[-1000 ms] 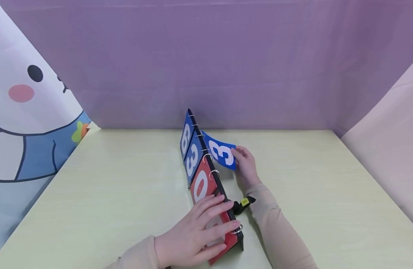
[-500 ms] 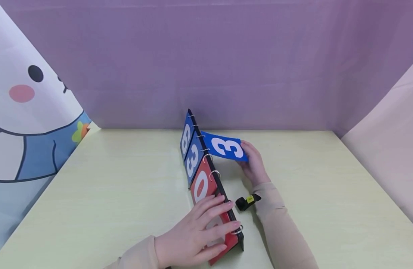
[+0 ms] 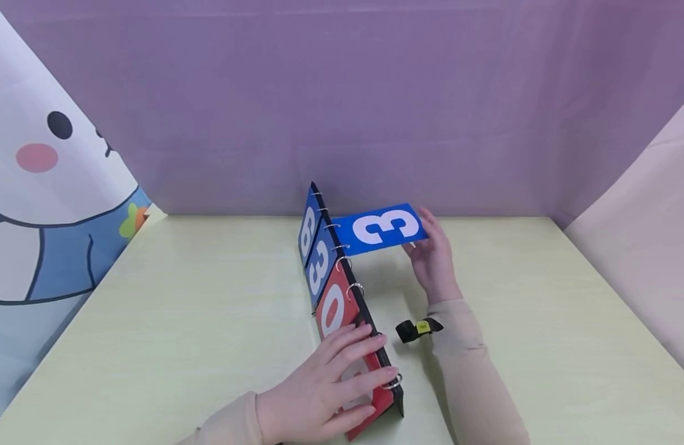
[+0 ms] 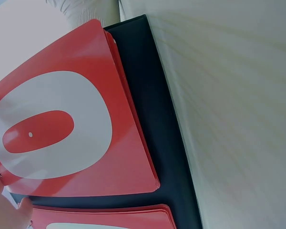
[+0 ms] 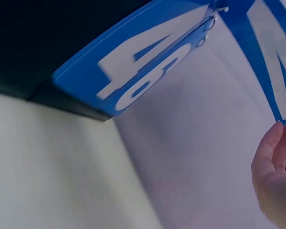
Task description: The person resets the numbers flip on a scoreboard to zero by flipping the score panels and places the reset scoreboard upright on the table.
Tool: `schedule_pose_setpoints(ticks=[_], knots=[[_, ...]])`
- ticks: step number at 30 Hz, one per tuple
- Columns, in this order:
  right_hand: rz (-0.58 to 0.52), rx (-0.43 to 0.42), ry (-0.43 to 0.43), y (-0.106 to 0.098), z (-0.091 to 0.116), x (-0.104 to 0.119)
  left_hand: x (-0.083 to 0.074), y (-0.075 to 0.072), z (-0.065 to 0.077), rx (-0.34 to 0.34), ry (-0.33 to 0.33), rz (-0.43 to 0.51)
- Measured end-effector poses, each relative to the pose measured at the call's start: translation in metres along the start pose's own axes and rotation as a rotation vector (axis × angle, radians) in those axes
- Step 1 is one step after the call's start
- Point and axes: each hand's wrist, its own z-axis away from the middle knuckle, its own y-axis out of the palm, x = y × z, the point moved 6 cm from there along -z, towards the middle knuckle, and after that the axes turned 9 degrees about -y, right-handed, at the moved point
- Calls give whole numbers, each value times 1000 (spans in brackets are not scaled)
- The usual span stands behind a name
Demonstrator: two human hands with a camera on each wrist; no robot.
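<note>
Card runs longways left from the right fingers, which pinch its end; left fingers spread over red cards.

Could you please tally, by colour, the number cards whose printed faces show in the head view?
Blue rectangular cards with white numerals: 3
Red rectangular cards with white numerals: 2, one partly covered by the left hand
Total: 5
</note>
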Motion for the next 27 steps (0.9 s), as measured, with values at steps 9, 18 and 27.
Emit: schedule_pose_setpoints(ticks=[9,18,27], knots=[[148,81,-135,37,15,21,-1,-1,-1,-4,14,-8],[519,332,-181,69,30,5,-2,-2,-1,-50,50,-13],[781,440,-219,84,39,-5,-2,-1,0,-67,59,-22]])
